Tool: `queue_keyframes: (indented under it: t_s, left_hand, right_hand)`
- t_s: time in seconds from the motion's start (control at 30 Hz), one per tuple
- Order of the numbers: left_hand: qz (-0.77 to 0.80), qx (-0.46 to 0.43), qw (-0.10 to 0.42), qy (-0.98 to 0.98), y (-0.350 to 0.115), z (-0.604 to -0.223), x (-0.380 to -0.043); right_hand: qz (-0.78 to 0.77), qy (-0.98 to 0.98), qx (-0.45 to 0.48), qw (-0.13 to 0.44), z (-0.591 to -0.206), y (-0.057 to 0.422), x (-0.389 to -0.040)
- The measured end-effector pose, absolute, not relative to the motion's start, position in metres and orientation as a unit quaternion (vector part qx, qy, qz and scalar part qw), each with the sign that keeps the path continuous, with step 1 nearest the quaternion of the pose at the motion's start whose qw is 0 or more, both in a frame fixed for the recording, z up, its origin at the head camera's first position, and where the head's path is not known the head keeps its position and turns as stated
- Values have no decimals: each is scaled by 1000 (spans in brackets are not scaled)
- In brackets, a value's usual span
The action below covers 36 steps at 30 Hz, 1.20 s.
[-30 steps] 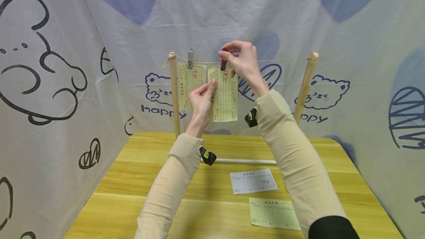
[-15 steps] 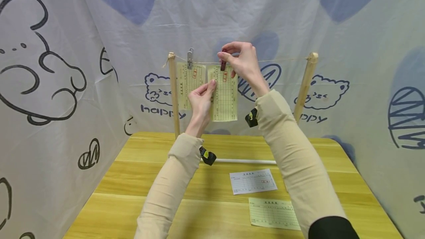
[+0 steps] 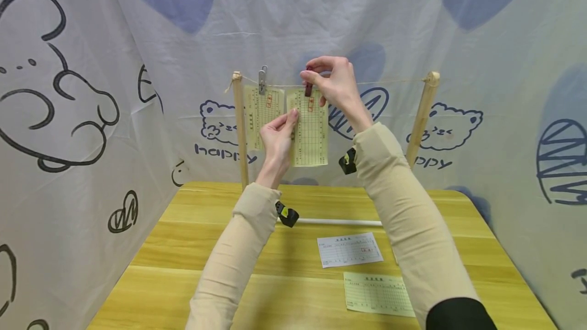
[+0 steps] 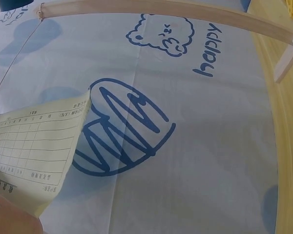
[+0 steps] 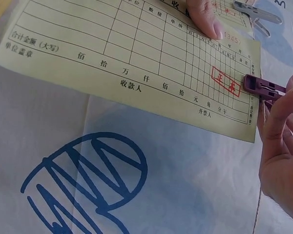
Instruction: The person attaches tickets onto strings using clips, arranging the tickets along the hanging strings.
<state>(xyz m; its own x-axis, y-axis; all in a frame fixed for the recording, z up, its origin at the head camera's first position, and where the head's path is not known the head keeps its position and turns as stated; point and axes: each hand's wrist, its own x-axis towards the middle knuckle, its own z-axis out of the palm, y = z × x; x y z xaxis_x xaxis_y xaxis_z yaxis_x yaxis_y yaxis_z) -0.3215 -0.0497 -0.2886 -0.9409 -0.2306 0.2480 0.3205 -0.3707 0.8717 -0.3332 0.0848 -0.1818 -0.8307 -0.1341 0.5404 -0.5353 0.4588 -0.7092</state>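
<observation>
My left hand [image 3: 276, 139] pinches the left edge of a pale yellow receipt slip [image 3: 314, 139], which hangs upright with its printed grid and red stamp facing me. In the right wrist view the thumb lies on the slip's face. At the slip's top edge, my right hand [image 3: 338, 83] pinches a dark purple clothespin [image 5: 263, 88] between thumb and fingers. The clothespin's jaws lie over the slip's edge, at the thin string [image 3: 385, 83]. To the left, a grey clothespin [image 3: 262, 83] holds a second yellow slip [image 3: 254, 126] on the string.
Two wooden posts, a left post [image 3: 240, 136] and a right post [image 3: 421, 121], carry the string. A white rod [image 3: 339, 223] runs low between them. On the wooden table [image 3: 174, 269] lie a white slip [image 3: 350, 251] and another yellow slip [image 3: 378, 294], partly behind my right sleeve.
</observation>
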Motion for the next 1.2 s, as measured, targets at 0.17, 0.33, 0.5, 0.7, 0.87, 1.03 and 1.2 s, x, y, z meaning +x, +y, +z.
queue_keyframes:
  t_s: [0.17,0.33,0.5,0.7,0.87,1.03,1.2]
  left_hand:
    - [-825,-39,166,-539,-50,-288,-322]
    - [-827,-40,167,-536,-49,-288,-321]
    - [-825,-39,167,-538,-50,-289,-321]
    - [-821,-36,169,-543,-51,-290,-323]
    - [-821,-36,172,-544,-51,-289,-323]
    - [-824,-39,171,-539,-51,-289,-323]
    - [-826,-37,168,-537,-50,-289,-323]
  right_hand:
    - [477,-828,202,213,-181,85,-333]
    - [478,-831,197,206,-182,86,-334]
    - [482,-833,193,193,-182,86,-335]
    - [487,-837,184,167,-180,88,-335]
    - [485,-835,191,176,-180,89,-335]
    - [485,-827,207,198,-181,89,-335]
    - [479,-824,216,211,-181,89,-334]
